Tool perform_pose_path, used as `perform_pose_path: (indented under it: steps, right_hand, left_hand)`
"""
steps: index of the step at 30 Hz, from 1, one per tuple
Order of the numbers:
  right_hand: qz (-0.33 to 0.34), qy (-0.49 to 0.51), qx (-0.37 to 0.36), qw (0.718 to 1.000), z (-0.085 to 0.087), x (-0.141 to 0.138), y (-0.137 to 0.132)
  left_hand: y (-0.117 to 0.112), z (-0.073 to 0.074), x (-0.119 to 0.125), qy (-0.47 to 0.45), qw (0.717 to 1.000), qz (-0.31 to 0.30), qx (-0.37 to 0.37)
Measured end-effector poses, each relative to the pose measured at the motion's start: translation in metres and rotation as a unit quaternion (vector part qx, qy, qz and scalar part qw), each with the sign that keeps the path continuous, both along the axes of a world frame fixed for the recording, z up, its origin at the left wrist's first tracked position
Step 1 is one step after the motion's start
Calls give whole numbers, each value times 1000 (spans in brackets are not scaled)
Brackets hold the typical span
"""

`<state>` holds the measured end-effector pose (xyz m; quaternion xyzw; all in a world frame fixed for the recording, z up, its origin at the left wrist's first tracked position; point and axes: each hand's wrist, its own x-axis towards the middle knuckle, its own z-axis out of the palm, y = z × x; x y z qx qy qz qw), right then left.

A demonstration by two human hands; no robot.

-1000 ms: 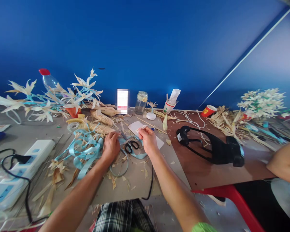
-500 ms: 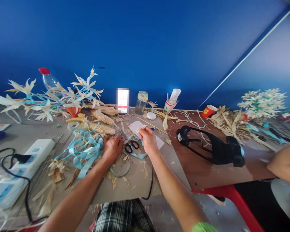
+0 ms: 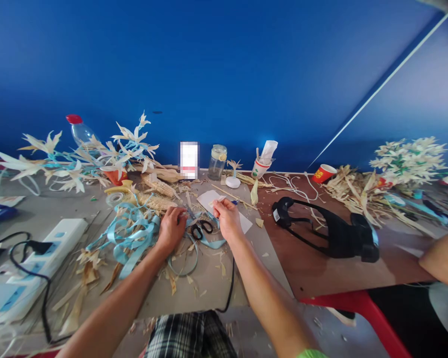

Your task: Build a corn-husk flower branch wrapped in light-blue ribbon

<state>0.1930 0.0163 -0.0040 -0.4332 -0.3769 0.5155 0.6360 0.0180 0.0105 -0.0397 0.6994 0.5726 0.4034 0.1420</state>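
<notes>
My right hand is closed in a pinch above a white sheet of paper. Something small and pale shows at its fingertips, too little to name. To its left, my left hand is low over the table with loosely bent fingers, and nothing shows in them. Between the hands lie black-handled scissors, blades pointing away. Corn cobs are just beyond my left hand. A tangle of light blue ribbon lies left of it, and a ribbon loop lies nearer me.
A power strip with black cables is at the left. Husk flowers stand behind it. A glass jar, a white lid and a paper cup line the wall. A black strapped headset lies right, near another person's arm.
My left hand has drawn slightly back from the scissors, its fingers bending more. My right hand keeps its pinch over the paper. The view has shifted slightly.
</notes>
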Motion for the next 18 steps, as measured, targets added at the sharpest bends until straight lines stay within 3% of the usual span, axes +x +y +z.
perform_pose_path:
  steps: [12, 18]
  right_hand:
    - [-9, -3, -4, 1000, -6, 5, 5]
    - [-14, -17, -10, 1000, -5, 4, 4]
  left_hand:
    - [14, 23, 6, 50, 996, -19, -66]
    - [23, 34, 30, 230, 970, 26, -77]
